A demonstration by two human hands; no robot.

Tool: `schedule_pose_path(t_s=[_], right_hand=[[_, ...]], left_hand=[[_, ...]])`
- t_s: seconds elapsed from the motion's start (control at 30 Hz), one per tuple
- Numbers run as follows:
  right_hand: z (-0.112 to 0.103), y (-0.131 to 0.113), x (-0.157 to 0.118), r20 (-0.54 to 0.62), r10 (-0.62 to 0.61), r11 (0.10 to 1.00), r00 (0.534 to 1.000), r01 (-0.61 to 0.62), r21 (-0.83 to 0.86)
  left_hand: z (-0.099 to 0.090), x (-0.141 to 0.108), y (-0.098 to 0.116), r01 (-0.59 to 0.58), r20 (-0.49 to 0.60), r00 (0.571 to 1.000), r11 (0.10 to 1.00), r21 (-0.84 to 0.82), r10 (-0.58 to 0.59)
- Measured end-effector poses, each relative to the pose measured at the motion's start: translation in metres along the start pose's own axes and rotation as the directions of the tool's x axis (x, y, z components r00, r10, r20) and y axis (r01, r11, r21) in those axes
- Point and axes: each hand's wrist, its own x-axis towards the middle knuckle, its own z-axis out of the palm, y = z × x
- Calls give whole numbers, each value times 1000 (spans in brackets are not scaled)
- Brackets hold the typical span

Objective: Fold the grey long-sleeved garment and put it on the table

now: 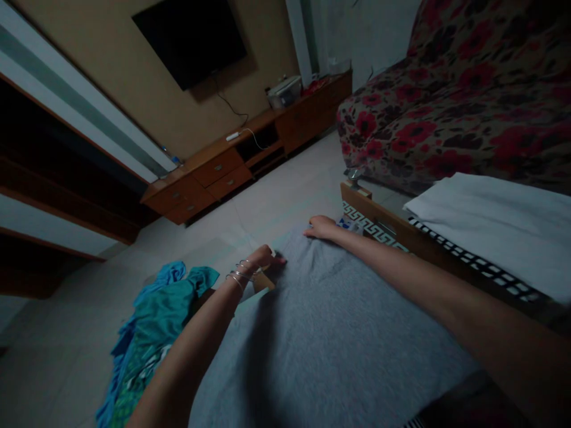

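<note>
A large grey cloth (339,321) spreads across the lower middle of the view, close to my body. Its exact kind does not show. My right hand (322,228) pinches it near its far edge, where the fabric gathers in small folds. On the left far corner, my left hand (264,257), with thin bangles on the wrist, is closed on the same cloth. The fingertips of this hand are dim and partly hidden. A dark shadow falls along the left part of the fabric.
Teal and green clothes (163,315) lie heaped at the left. A wooden table edge with a patterned border (370,223) runs at right, beside folded white cloth (486,220). Beyond stand a floral sofa (419,125), a wooden cabinet (214,172) and a wall television (191,38).
</note>
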Motion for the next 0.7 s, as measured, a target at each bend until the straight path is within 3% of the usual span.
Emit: schedule_pose_path(t_s=[0.17, 0.27, 0.37, 0.47, 0.53, 0.6, 0.7], right_hand=[[-2, -30, 30, 141, -27, 998, 990, 19, 55], [-7, -28, 42, 147, -94, 985, 985, 71, 155], [-12, -17, 50, 65, -157, 929, 985, 125, 349], [-15, -8, 52, 18, -198, 865, 980, 166, 473], [-18, -6, 49, 25, -229, 823, 973, 179, 539], [-22, -7, 42, 34, -248, 789, 968, 182, 587], [-32, -14, 27, 21, -270, 763, 963, 200, 615]], left_hand=[[12, -17, -16, 104, 135, 986, 993, -62, -95], [14, -23, -20, 96, 57, 995, 963, -251, -84], [20, -32, -22, 80, -34, 992, 814, -575, -121], [24, -43, -21, 88, 13, 993, 638, -765, -121], [22, -50, -19, 76, 58, 997, 572, -817, -49], [16, -56, -16, 60, 107, 993, 571, -819, 49], [6, -59, -11, 69, 167, 984, 717, -693, 66]])
